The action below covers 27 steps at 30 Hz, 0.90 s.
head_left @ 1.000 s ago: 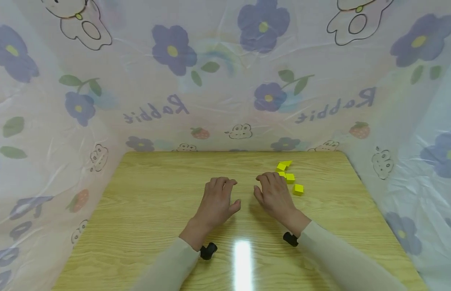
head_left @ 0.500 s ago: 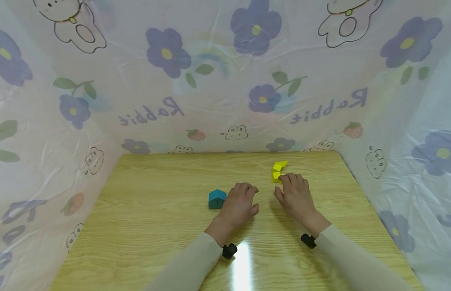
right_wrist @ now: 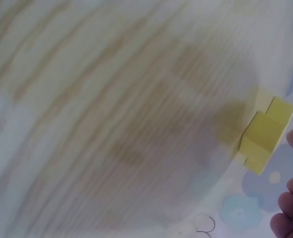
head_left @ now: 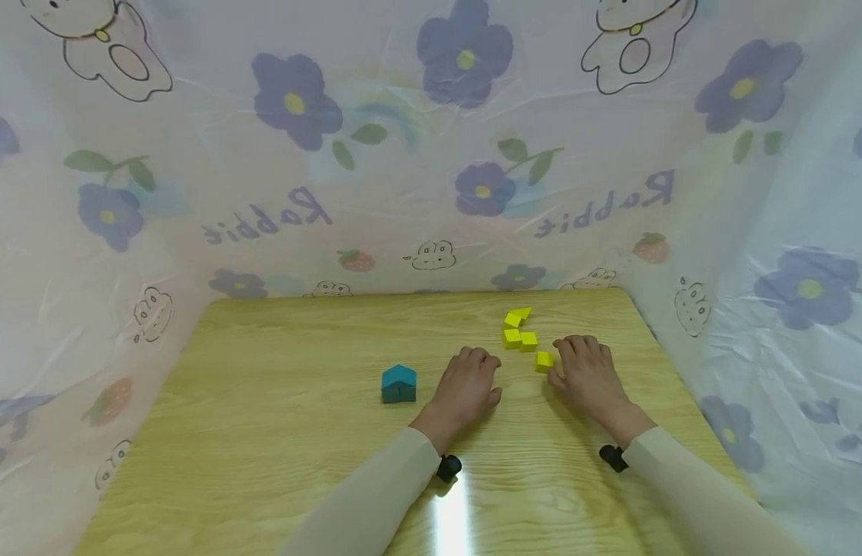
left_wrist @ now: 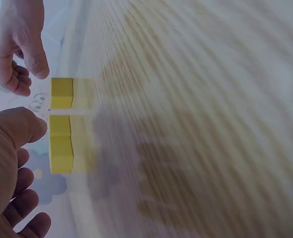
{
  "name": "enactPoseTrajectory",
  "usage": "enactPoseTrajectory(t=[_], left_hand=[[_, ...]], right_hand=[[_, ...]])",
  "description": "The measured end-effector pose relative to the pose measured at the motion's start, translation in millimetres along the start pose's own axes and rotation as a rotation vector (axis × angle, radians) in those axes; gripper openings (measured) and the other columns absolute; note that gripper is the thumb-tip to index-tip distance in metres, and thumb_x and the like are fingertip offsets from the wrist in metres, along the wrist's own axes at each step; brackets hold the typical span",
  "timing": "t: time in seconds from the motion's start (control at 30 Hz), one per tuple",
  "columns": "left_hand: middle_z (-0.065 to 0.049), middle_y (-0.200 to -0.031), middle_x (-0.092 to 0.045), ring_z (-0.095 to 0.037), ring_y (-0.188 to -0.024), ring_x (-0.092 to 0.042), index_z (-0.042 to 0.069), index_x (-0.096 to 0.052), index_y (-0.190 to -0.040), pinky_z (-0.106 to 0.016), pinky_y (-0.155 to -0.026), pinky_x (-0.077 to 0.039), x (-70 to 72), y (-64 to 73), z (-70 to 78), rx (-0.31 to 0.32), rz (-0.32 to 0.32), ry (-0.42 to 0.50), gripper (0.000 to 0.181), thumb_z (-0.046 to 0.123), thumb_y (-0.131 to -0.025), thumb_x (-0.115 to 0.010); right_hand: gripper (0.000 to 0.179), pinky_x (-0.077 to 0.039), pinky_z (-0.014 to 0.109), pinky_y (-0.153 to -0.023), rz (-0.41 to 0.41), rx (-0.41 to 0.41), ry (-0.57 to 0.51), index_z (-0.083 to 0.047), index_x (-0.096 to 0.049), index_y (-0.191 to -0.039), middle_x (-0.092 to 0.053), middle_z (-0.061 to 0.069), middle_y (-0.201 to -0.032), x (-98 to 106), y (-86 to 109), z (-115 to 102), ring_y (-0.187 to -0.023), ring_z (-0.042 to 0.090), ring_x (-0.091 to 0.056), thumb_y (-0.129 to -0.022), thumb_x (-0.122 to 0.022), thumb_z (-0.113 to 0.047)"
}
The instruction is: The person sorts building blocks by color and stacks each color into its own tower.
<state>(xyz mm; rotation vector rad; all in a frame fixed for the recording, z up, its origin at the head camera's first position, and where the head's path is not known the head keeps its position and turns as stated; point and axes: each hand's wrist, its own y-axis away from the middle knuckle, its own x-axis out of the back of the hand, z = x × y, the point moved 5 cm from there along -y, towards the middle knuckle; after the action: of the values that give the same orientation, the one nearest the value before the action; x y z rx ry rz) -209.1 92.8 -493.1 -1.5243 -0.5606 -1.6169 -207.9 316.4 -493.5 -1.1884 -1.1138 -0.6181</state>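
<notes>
Blue blocks (head_left: 399,384) look done at left, yellow blocks (head_left: 528,341) farther right aren't all together; left hand (head_left: 466,390), right hand (head_left: 592,377): fingers loose, gripping nothing

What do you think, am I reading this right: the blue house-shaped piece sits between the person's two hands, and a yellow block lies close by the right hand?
Not quite: the blue house-shaped piece isn't between the hands. The head view shows it to the left of the left hand. A yellow block does lie close by the right hand.
</notes>
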Motion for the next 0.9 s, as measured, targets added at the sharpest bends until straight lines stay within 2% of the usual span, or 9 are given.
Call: enactPoseTrajectory(t=[0.2,0.37,0.47,0.67,0.9], left_hand=[[0.001,-0.132,-0.062,-0.019,-0.119,-0.054,0.018,-0.062,-0.139,-0.036,-0.103,-0.048,-12.7,-27.4,16.4,-0.015,-0.044,-0.07,0.046,0.043,-0.101,-0.069],[0.001,-0.132,-0.062,-0.019,-0.118,-0.053,0.017,-0.061,-0.142,-0.036,-0.1,-0.048,-23.2,-53.1,32.5,-0.041,-0.055,-0.124,0.053,0.047,-0.1,-0.07],[0.001,-0.134,-0.062,-0.019,-0.121,-0.053,0.017,-0.058,-0.146,-0.036,-0.1,-0.049,-27.4,-63.8,37.9,-0.044,-0.072,-0.155,0.055,0.046,-0.1,-0.069],[0.001,-0.135,-0.061,-0.019,-0.119,-0.054,0.018,-0.059,-0.145,-0.035,-0.096,-0.05,-34.7,-74.9,45.1,-0.049,-0.109,-0.191,0.045,0.037,-0.105,-0.062],[0.001,-0.132,-0.063,-0.018,-0.114,-0.056,0.018,-0.063,-0.138,-0.033,-0.092,-0.051,-43.2,-77.8,56.4,-0.075,-0.113,-0.219,0.039,0.038,-0.105,-0.062]], right_hand=[[0.048,-0.044,0.065,-0.097,-0.104,-0.04,0.03,0.005,-0.061,-0.131,-0.062,0.025,-0.127,-3,-1.8,5,-0.118,0.047,-0.055,-0.093,-0.074,-0.023],[0.048,-0.044,0.065,-0.098,-0.125,-0.056,0.052,0.004,-0.062,-0.129,-0.063,0.023,-0.127,-2,-2.3,8,-0.119,0.046,-0.055,-0.093,-0.075,-0.024],[0.047,-0.044,0.064,-0.097,-0.136,-0.046,0.062,0.004,-0.063,-0.129,-0.064,0.022,-0.126,-3,-3.9,7,-0.119,0.045,-0.055,-0.092,-0.075,-0.023],[0.045,-0.044,0.062,-0.098,-0.18,-0.039,0.075,0.002,-0.065,-0.128,-0.066,0.018,-0.126,-10,-4.4,2,-0.122,0.042,-0.054,-0.094,-0.076,-0.025],[0.036,-0.047,0.06,-0.094,-0.134,-0.003,0.1,-0.001,-0.068,-0.12,-0.069,0.014,-0.119,-12,1.3,4,-0.119,0.037,-0.058,-0.094,-0.078,-0.024]])
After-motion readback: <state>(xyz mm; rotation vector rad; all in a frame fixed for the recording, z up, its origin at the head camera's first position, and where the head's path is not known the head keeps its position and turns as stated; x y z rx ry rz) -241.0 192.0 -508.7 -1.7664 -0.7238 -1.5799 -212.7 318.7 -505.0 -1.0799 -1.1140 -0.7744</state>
